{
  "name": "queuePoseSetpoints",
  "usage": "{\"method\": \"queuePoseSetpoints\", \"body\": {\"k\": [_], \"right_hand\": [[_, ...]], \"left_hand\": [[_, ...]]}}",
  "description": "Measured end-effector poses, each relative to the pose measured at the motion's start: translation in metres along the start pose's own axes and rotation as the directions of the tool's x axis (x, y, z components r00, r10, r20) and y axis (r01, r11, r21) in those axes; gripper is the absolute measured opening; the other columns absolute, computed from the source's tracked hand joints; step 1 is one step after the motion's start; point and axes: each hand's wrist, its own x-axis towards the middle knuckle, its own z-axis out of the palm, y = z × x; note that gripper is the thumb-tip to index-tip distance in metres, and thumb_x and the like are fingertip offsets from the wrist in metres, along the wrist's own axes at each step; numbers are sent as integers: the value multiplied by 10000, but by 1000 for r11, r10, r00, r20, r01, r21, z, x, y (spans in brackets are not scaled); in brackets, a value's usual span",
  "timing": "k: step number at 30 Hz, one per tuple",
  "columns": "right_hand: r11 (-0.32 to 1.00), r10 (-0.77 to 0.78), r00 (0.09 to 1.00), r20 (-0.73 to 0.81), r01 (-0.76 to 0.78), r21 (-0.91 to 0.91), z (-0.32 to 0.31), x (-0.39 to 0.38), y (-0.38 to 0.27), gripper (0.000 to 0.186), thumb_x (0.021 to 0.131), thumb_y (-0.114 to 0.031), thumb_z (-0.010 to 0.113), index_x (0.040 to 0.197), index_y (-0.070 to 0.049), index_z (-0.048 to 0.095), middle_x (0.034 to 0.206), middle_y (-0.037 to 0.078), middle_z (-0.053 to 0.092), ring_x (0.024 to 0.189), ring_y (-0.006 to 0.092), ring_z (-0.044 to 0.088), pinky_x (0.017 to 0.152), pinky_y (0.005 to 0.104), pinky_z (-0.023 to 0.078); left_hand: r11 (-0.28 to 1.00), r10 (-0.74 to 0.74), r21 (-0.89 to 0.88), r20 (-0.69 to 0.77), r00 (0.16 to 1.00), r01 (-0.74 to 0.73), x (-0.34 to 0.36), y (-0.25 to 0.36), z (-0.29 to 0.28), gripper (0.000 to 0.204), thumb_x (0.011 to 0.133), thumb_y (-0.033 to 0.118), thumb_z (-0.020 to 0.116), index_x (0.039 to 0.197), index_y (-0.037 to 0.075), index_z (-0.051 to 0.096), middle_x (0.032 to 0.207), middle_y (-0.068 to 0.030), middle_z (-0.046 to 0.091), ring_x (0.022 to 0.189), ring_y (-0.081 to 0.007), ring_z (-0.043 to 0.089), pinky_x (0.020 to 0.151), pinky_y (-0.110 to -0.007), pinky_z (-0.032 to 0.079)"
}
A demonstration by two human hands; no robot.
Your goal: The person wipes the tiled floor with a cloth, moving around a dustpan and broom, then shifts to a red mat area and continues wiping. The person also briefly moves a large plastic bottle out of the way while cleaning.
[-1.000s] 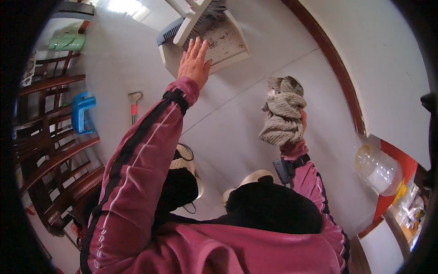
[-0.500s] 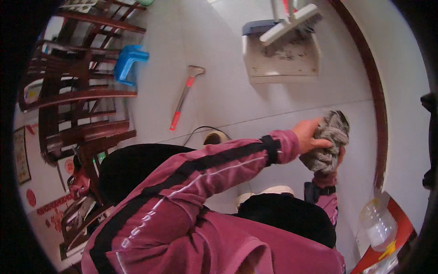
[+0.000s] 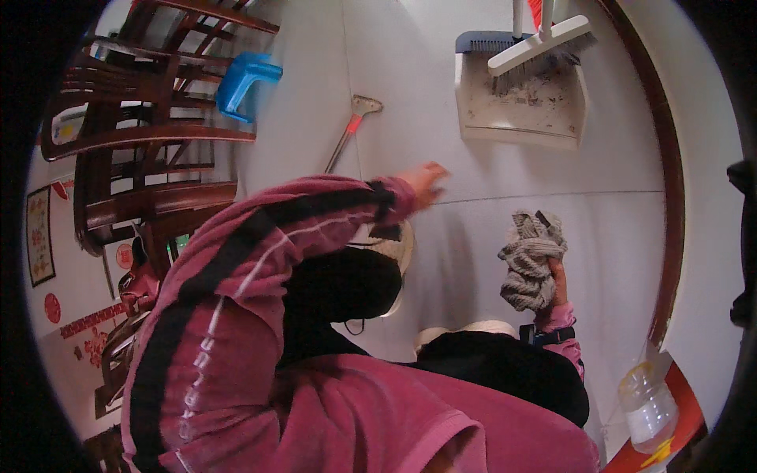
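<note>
My right hand (image 3: 558, 280) grips a bunched grey ribbed cloth (image 3: 527, 256) low over the floor, right of my knees. My left hand (image 3: 426, 183) is away from the cloth, above the floor, blurred, its fingers apart and holding nothing. Ahead of it lie a long-handled scraper (image 3: 340, 146) with red grips and, further right, a pale dustpan (image 3: 516, 118) with grey comb teeth. A white broom head (image 3: 527, 49) with dirty bristles rests in the dustpan.
Dark wooden chairs (image 3: 150, 134) stand at the left, beside a blue plastic stool (image 3: 236, 85). A wall with dark skirting (image 3: 670, 221) runs along the right. A clear plastic jug (image 3: 646, 402) stands on a red surface at lower right. My shoes are below me.
My left hand went from beside the dustpan onto the cloth, then let go and moved left. My right hand still holds the cloth. The view has shifted, bringing the floor scraper further right.
</note>
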Motion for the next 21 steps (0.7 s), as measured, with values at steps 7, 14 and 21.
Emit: {"method": "queuePoseSetpoints", "body": {"k": [7, 14, 21], "right_hand": [[964, 6, 1000, 17, -2, -266, 51, 38, 11, 497, 932, -253, 590, 1344, -8, 461, 1216, 108, 593, 1066, 237, 616, 883, 389, 533], [883, 414, 889, 197, -339, -323, 178, 96, 15, 532, 982, -348, 515, 1396, -30, 414, 1337, 114, 525, 1213, 250, 524, 1056, 366, 398], [-369, 165, 986, 18, 78, -926, 126, 99, -50, 670, 905, -403, 611, 1432, -67, 371, 1483, 229, 330, 1372, 363, 319, 1127, 452, 299]], "left_hand": [[946, 226, -282, 223, 948, -159, -48, -11, -31, 1061, 747, 359, 804, 1523, 57, 145, 1466, -221, 362, 1335, -399, 388, 1106, -460, 337], [877, 243, -436, 33, 970, -205, -60, 37, -57, 1040, 679, 183, 859, 1498, 110, 223, 1394, -157, 445, 1218, -296, 511, 1054, -394, 407], [980, 45, -176, -238, 970, -88, -19, -66, -116, 692, 706, 152, 801, 1314, 47, 488, 1296, -149, 526, 1162, -268, 548, 992, -367, 453]]}}
